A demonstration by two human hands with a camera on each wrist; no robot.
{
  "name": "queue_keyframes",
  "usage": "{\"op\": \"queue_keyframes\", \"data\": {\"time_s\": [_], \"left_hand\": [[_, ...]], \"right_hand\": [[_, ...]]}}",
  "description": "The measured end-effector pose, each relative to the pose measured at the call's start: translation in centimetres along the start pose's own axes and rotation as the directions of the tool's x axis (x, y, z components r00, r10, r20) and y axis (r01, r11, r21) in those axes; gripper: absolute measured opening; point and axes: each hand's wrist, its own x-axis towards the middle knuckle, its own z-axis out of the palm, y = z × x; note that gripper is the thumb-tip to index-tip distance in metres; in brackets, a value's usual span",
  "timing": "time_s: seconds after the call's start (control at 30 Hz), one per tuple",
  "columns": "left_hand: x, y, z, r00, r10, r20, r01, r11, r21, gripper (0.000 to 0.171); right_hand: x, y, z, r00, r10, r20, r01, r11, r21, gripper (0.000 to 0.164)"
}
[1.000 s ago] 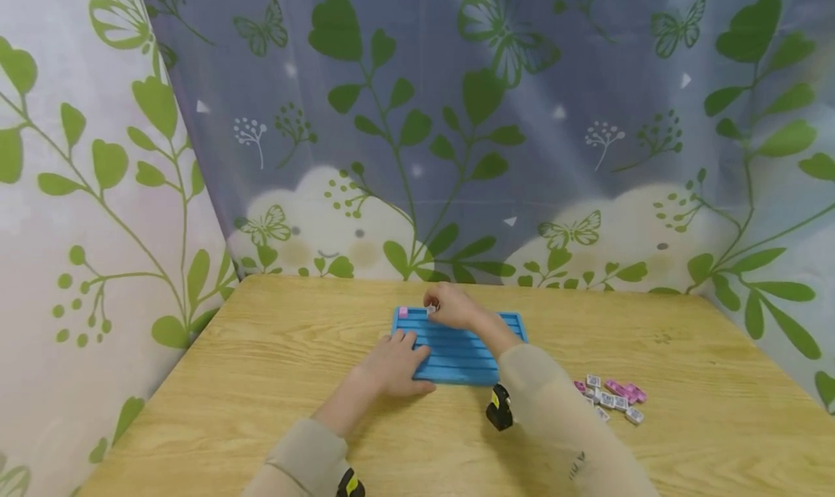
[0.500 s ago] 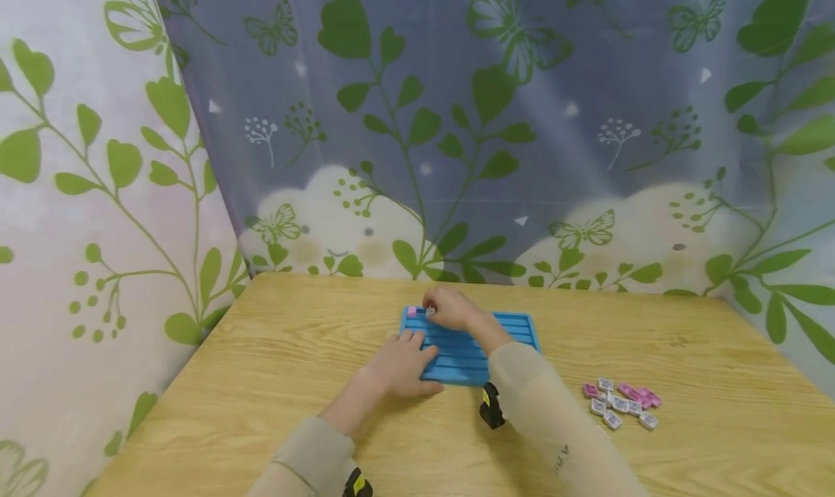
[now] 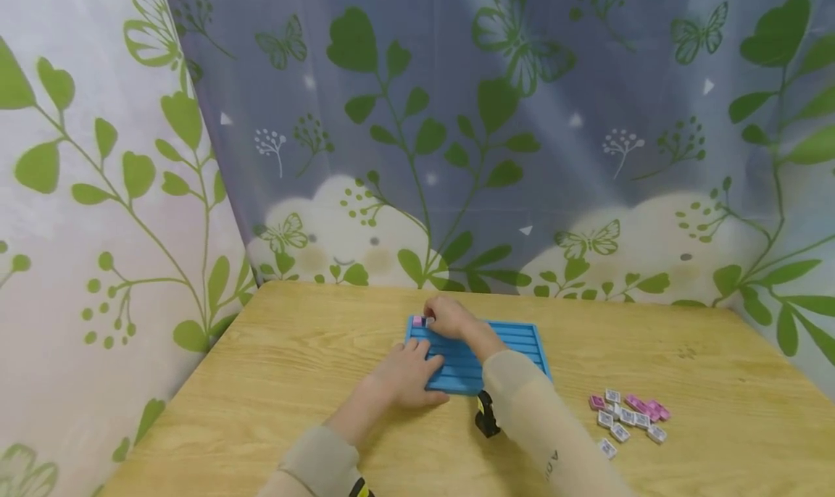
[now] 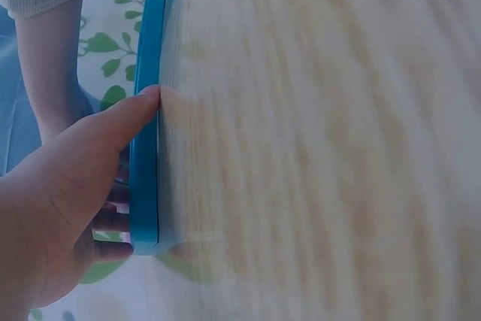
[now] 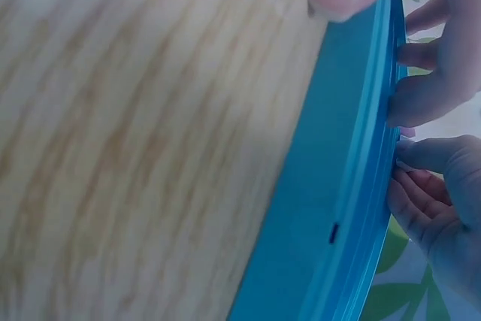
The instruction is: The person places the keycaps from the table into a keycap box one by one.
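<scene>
A blue ridged tray [image 3: 518, 337] lies on the table in the head view. My left hand [image 3: 409, 376] rests on its near left part with fingers spread. In the left wrist view, the thumb [image 4: 143, 107] touches the tray's side edge. At the tray's far left corner sits a small pink tile [image 3: 417, 322]. Just right of it, my right hand [image 3: 450, 318] pinches a small white tile [image 3: 429, 322] in the farthest groove. The right wrist view shows the thumb and fingers [image 5: 421, 154] meeting at the tray's far side, mostly covering that tile.
Several loose white tiles [image 3: 627, 416] and pink tiles [image 3: 642, 406] lie in a cluster on the wooden table [image 3: 313, 337], right of the tray. A patterned curtain [image 3: 391, 156] hangs behind the table's far edge.
My right hand has slid the white tile left along the far groove, narrowing the gap to the pink tile. My left hand stays on the tray. The head view has shifted slightly.
</scene>
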Motion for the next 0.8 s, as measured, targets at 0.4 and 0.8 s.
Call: {"op": "queue_keyframes", "data": {"time_s": [0.4,0.8], "left_hand": [[-0.08,0.02,0.15,1.000,0.000,-0.002,0.000,1.000,-0.002,0.061],[-0.07,-0.03,0.13,1.000,-0.005,0.011,0.005,1.000,0.023,0.061]], "right_hand": [[0.15,0.27,0.53,1.000,-0.010,-0.013,0.010,1.000,-0.012,0.013],[0.39,0.52,0.90,0.999,0.013,-0.047,-0.011,1.000,0.029,0.017]]}}
